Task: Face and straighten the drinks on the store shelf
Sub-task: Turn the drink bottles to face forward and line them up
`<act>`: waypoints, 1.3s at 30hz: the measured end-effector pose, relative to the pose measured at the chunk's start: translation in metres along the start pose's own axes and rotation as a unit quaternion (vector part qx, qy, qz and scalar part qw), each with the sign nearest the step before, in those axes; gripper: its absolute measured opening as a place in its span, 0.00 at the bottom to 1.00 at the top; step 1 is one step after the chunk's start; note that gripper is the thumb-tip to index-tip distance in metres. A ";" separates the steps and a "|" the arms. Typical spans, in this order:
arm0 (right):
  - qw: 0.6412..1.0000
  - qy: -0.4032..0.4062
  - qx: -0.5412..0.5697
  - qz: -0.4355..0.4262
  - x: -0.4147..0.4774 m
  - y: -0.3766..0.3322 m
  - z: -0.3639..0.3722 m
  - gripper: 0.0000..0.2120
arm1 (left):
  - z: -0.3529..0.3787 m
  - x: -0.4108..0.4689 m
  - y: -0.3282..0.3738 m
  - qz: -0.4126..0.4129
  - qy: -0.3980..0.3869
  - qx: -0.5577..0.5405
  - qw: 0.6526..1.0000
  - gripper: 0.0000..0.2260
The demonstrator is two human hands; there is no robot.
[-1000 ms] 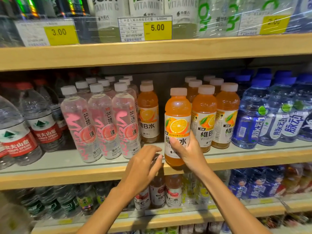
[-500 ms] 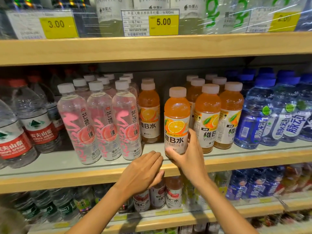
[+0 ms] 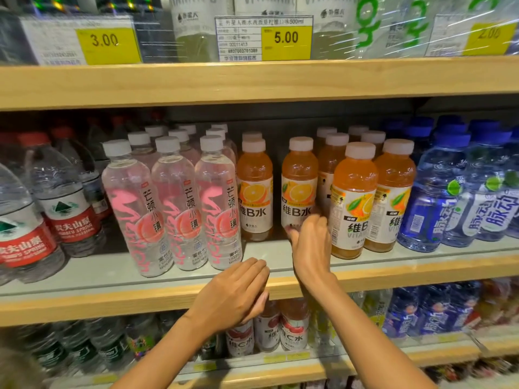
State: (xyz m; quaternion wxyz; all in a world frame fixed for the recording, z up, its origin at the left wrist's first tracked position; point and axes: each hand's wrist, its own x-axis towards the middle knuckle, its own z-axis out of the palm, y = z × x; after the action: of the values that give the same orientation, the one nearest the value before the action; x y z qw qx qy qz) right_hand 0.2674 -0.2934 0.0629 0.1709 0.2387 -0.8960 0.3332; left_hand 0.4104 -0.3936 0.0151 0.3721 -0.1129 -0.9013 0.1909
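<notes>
Middle shelf (image 3: 84,279), pale board with a wooden front edge, spanning the frame at mid-height and carrying all the drinks listed. Upper shelf (image 3: 252,82), wooden, across the upper frame. Water bottles (image 3: 67,203), clear with red labels and red caps, far left, several deep. Blue bottles (image 3: 438,197), blue caps, far right, several deep. Pink-print bottles (image 3: 179,203), clear with white caps, three across the front, left of centre, upright, print facing out. Front orange bottles (image 3: 354,203), two side by side right of centre, nearest the shelf edge, upright, labels turned partly aside. Left hand (image 3: 236,293), lower centre, fingers together and loosely bent, lying over the front edge of the middle shelf, holding nothing. Right hand (image 3: 310,242), centre, slightly blurred, fingers and thumb curled round the lower part of the held orange bottle (image 3: 299,186). That bottle stands upright at frame centre, set back from the shelf edge, orange-slice label facing out. Neighbouring orange bottle (image 3: 255,189), to its left at the same depth, apart from it, label also facing out. Lower-shelf bottles (image 3: 295,329), red and white labels, bottom centre, partly hidden behind the left hand. Price tag (image 3: 286,37), yellow, marked 5.00, top centre.
</notes>
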 end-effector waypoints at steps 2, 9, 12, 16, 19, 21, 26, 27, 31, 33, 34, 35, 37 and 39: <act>0.999 -0.014 -0.044 -0.001 0.008 -0.002 0.002 0.16 | 0.000 0.000 0.000 0.001 0.002 0.000 1.000 0.16; 0.999 0.040 0.007 -0.013 -0.009 -0.002 -0.001 0.16 | -0.001 -0.001 0.000 0.006 0.006 0.005 1.000 0.16; 0.984 0.029 0.151 -0.088 -0.023 -0.007 -0.002 0.18 | -0.001 -0.004 0.000 -0.001 0.016 0.004 1.000 0.15; 0.974 -0.077 0.209 -0.048 -0.012 -0.029 0.011 0.26 | -0.001 -0.008 -0.002 0.014 0.023 0.017 0.999 0.15; 0.970 -0.072 0.231 -0.036 -0.003 -0.044 0.022 0.16 | 0.002 -0.009 -0.001 0.015 0.023 0.024 0.999 0.17; 0.967 -0.073 0.244 -0.029 0.001 -0.048 0.027 0.15 | 0.003 -0.009 0.000 0.011 0.024 0.022 0.999 0.17; 0.952 -0.075 0.296 -0.021 0.006 -0.050 0.030 0.23 | -0.001 -0.007 0.001 -0.007 0.014 0.016 1.000 0.16; 0.950 -0.086 0.298 -0.029 0.006 -0.049 0.030 0.21 | -0.003 -0.005 0.001 -0.014 0.011 0.012 1.000 0.16; 0.942 -0.097 0.318 -0.050 0.004 -0.038 0.021 0.21 | -0.015 0.001 0.007 -0.053 -0.002 -0.022 0.998 0.14; 0.938 -0.103 0.325 -0.065 0.000 -0.030 0.012 0.17 | -0.023 0.002 0.013 -0.104 -0.005 -0.060 0.993 0.12; 0.938 -0.107 0.322 -0.070 -0.001 -0.026 0.008 0.19 | -0.028 0.003 0.016 -0.145 -0.001 -0.092 0.985 0.11; 0.938 -0.109 0.321 -0.074 -0.003 -0.022 0.004 0.21 | -0.033 0.004 0.020 -0.199 0.010 -0.129 0.971 0.11; 0.935 -0.105 0.328 -0.087 -0.006 -0.016 -0.007 0.24 | -0.043 0.012 0.025 -0.325 0.058 -0.207 0.921 0.10; 0.924 -0.108 0.352 -0.105 -0.011 -0.011 -0.019 0.26 | -0.056 0.026 0.023 -0.422 0.135 -0.274 0.854 0.06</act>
State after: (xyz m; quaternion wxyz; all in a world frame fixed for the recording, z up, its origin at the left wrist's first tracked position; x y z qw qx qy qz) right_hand 0.2853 -0.2842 0.0766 0.0125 0.4108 -0.7038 0.5795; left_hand 0.4335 -0.3492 0.0578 0.4887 0.1566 -0.8193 -0.2559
